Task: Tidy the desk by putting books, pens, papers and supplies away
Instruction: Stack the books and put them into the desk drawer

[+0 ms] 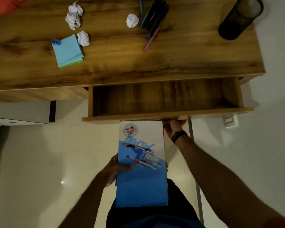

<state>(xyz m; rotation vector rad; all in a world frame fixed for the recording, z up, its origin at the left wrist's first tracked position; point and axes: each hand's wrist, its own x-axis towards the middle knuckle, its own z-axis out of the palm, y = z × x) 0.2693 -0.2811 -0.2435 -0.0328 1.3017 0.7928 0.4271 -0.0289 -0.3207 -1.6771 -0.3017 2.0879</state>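
While the left hand (113, 170) is grasping the book (141, 165) just near the open drawer (164, 97), the right hand's (172, 127) grip is clasping the drawer front; pens (152, 17), paper balls (73, 18) and notes (67, 50) are lying unsorted on the surface (187, 51).

Bare forearms, dark wristbands (178, 136) on the right wrist — blue top (155, 222), perhaps black shorts (176, 203).

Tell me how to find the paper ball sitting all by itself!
Look along the far part of the wooden desk for the bundle of pens. The lone paper ball sits just left of them, while the other three crumpled balls cluster near the blue sticky notes.
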